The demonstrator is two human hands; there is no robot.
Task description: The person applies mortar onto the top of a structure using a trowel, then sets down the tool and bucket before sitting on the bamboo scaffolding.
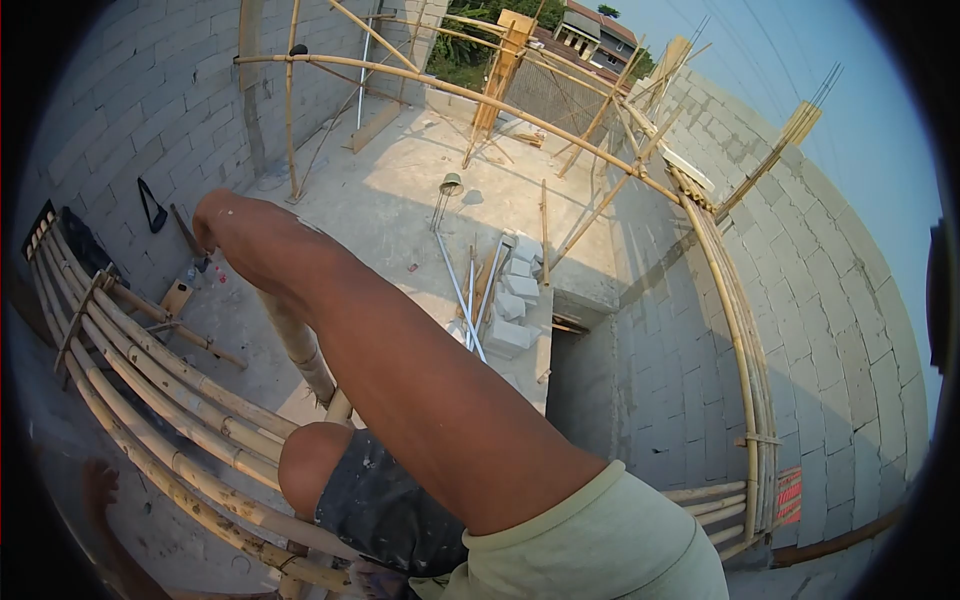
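Note:
My right arm stretches from the pale green sleeve across the middle to the upper left. At its far end, my right hand (212, 218) is bent away from the camera, its fingers hidden, above a thick bamboo pole (298, 345). What it holds, if anything, does not show. In the dim lower left, my left hand (101, 488) has its fingers apart and nothing visible in them, near the outer edge of the bamboo platform (185, 465). A bent knee (312, 465) and dark shorts show beside the poles.
Below lies a concrete floor (400, 150) with stacked light blocks (510, 308), metal rods (462, 290) and a bucket (451, 182). An opening (580, 385) drops beside the blocks. Bamboo scaffolding (500, 100) spans the far side; block walls (800, 330) stand left and right.

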